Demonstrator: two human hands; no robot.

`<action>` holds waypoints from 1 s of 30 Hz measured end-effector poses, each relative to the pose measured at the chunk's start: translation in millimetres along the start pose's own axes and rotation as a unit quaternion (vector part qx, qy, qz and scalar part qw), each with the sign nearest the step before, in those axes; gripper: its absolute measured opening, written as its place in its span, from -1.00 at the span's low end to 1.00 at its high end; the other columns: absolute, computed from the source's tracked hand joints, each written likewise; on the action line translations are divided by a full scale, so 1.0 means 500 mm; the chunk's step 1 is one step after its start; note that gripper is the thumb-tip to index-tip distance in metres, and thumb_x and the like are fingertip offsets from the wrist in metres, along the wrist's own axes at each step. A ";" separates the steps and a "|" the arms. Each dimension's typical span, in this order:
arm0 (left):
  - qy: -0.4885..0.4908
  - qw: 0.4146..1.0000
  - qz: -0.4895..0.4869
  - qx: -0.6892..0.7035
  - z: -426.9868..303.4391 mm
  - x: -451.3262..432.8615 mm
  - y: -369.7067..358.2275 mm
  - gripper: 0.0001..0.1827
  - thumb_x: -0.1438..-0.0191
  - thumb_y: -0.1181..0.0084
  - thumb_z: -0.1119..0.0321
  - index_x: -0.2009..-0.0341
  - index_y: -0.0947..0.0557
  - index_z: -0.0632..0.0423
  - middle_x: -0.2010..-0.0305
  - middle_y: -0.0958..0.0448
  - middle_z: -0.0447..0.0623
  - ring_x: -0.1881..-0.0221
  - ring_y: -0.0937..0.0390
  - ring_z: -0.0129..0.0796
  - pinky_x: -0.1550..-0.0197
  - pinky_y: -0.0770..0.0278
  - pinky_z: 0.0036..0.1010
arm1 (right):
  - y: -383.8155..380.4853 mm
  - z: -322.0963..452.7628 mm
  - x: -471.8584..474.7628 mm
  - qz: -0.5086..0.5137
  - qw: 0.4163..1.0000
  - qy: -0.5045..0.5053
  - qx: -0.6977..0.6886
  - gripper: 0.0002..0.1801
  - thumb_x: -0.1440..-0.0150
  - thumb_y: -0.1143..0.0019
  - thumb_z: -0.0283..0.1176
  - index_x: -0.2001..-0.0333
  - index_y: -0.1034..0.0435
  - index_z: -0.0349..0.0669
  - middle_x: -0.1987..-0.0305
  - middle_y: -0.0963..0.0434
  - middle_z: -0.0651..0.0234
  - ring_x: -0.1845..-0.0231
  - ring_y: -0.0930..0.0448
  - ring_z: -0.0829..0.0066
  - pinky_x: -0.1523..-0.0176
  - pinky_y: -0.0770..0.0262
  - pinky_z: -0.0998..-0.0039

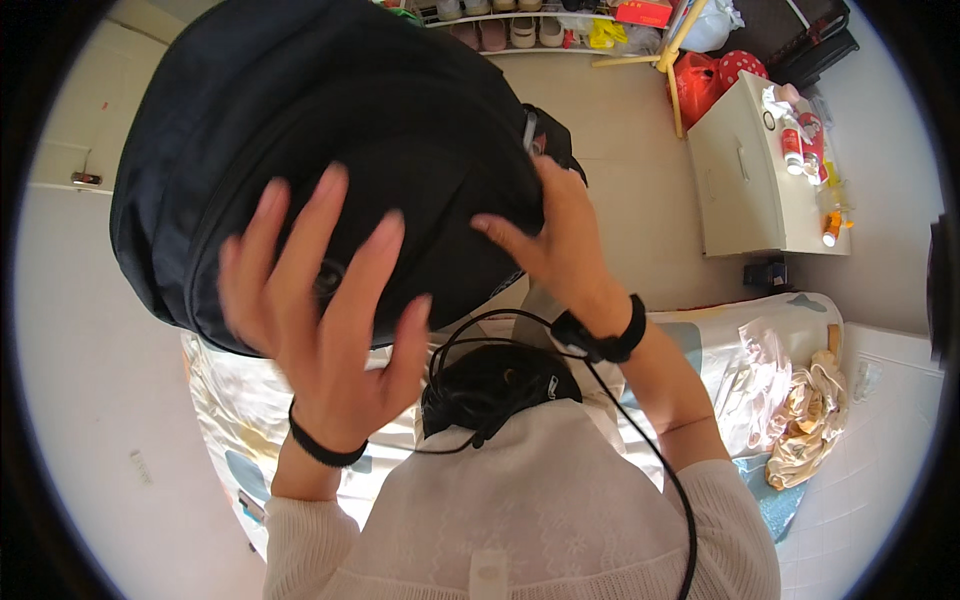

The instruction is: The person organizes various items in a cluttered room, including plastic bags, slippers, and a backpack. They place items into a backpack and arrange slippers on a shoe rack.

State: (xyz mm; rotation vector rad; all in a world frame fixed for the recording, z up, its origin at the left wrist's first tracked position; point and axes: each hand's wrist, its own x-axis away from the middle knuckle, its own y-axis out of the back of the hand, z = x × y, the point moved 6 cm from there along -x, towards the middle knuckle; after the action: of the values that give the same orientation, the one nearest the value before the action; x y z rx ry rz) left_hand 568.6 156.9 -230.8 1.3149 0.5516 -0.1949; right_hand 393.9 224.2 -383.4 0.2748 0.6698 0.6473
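Note:
A large black fabric backpack (420, 157) fills the upper left and centre, close in front of me. My left hand (322, 300) is raised over its lower front with spread fingers, slightly blurred; whether it touches the fabric I cannot tell. My right hand (559, 225) lies at the bag's right edge, thumb over the front and fingers by the side pocket (551, 139). Its fingertips are partly hidden, so its hold is unclear. Both wrists wear black bands. A small black pouch (495, 386) rests at my waist, with a black cable (652, 442) looping past my right wrist.
Behind me is a bed (240, 420) with crumpled clothing (810, 420) at its right. A white cabinet (739, 172) holding bottles stands at the right. A shoe rack (525, 51) and the wooden leg of a stand (675, 97) are beyond the bag.

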 end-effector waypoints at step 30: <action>-0.054 0.992 -0.008 0.112 -0.120 0.045 0.025 -0.63 -0.04 -0.06 0.36 0.02 -0.55 -0.29 0.08 -0.36 -0.19 0.05 -0.25 -0.24 -0.06 -0.32 -0.24 | 0.153 -0.068 -0.068 0.283 0.873 0.173 0.357 -0.76 -0.01 -0.25 -0.47 0.18 -0.51 -0.05 0.30 -0.49 0.41 0.07 -0.48 0.39 -0.07 -0.34 0.38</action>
State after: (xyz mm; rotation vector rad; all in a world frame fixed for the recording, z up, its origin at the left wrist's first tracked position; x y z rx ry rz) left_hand 577.1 221.1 -239.8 1.5089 0.4579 -0.3478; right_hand 315.9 262.4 -359.2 1.0944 1.1875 1.0040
